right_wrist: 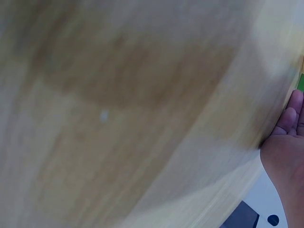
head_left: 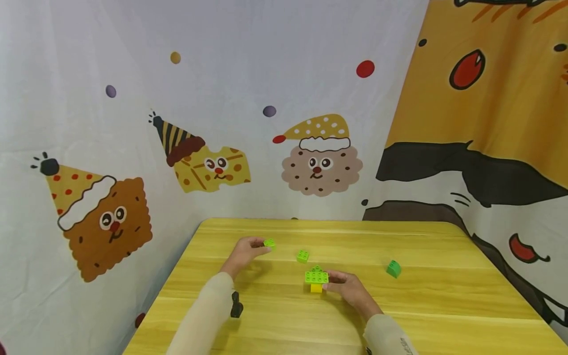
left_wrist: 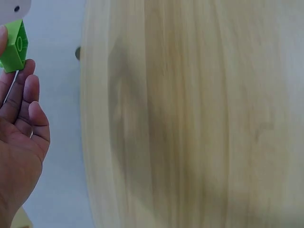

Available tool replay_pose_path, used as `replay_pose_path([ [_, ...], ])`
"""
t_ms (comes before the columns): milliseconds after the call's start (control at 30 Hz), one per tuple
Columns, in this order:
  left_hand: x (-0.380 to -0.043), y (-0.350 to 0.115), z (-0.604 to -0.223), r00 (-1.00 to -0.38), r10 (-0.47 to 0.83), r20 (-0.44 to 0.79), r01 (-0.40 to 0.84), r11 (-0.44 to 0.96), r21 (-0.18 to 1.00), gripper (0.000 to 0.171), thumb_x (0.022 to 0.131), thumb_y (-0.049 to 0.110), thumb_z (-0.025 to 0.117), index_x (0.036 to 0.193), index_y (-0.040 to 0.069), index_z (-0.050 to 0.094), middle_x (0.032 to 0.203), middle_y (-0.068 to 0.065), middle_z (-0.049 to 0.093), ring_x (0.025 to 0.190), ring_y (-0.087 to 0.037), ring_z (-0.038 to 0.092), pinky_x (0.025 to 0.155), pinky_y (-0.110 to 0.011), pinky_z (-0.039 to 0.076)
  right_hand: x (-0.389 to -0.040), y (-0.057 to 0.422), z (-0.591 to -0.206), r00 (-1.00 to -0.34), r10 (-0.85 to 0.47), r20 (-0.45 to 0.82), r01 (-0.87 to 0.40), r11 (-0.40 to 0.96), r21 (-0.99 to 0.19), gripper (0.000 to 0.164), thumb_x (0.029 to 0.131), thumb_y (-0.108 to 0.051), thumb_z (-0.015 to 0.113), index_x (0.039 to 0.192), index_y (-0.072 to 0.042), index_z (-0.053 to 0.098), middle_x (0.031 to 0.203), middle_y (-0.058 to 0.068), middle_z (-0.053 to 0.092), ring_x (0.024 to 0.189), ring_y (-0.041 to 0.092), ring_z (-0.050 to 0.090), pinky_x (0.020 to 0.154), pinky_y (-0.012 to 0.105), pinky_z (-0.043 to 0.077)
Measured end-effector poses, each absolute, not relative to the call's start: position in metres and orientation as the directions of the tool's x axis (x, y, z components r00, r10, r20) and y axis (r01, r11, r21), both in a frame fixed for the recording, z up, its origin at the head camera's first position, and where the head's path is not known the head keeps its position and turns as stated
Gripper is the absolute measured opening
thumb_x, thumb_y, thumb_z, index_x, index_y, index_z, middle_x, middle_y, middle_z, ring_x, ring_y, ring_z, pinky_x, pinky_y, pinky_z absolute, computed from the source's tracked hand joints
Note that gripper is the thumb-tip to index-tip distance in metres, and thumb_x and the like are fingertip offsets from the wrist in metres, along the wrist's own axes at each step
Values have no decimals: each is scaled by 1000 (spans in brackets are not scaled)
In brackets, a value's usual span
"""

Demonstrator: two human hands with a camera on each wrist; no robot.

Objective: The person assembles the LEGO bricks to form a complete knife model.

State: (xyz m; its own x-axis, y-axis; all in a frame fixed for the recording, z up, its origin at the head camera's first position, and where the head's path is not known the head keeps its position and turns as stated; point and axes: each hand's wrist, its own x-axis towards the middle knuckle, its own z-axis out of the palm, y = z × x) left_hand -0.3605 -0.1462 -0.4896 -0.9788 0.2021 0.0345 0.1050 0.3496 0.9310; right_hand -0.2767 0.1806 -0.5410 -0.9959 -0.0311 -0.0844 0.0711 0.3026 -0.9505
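Note:
My left hand (head_left: 245,252) pinches a small light green toy brick (head_left: 269,243) between thumb and fingers above the far left part of the table. The left wrist view shows the hollow underside of that brick (left_wrist: 19,45). Nearer the middle, my right hand (head_left: 351,287) holds the right side of a small brick build. A long light green brick (head_left: 316,277) tops a yellow brick (head_left: 316,288), and more light green studs show just behind. In the right wrist view, only part of the right hand (right_wrist: 289,130) appears at the edge, beside a sliver of green.
On the wooden table (head_left: 443,305), a loose light green brick (head_left: 302,256) lies between the hands, a little farther back. A darker green brick (head_left: 393,269) with a curved side sits to the right. Behind the table hangs a printed cloth (head_left: 248,59).

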Motion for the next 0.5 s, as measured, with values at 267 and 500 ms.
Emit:
replay_pose_path([
  [267, -360, -128, -482, -964, 256, 65, 157, 357, 921, 42, 89, 31, 77, 121, 6, 67, 109, -6, 65, 103, -23, 59, 92, -50, 48, -277, 180, -541, -996, -24, -86, 75, 297, -952, 50, 81, -19, 83, 125, -3, 68, 115, 8, 68, 105, 24, 61, 93, 46, 49],
  [500, -359, -114, -478, -960, 272, 70, 173, 376, 910, 48, 86, 37, 78, 125, 10, 67, 116, -5, 63, 109, -24, 56, 90, -43, 50, -276, 180, -539, -996, -37, -87, 72, 295, -953, 50, 82, -20, 83, 126, -3, 67, 115, 8, 68, 104, 23, 61, 92, 45, 49],
])
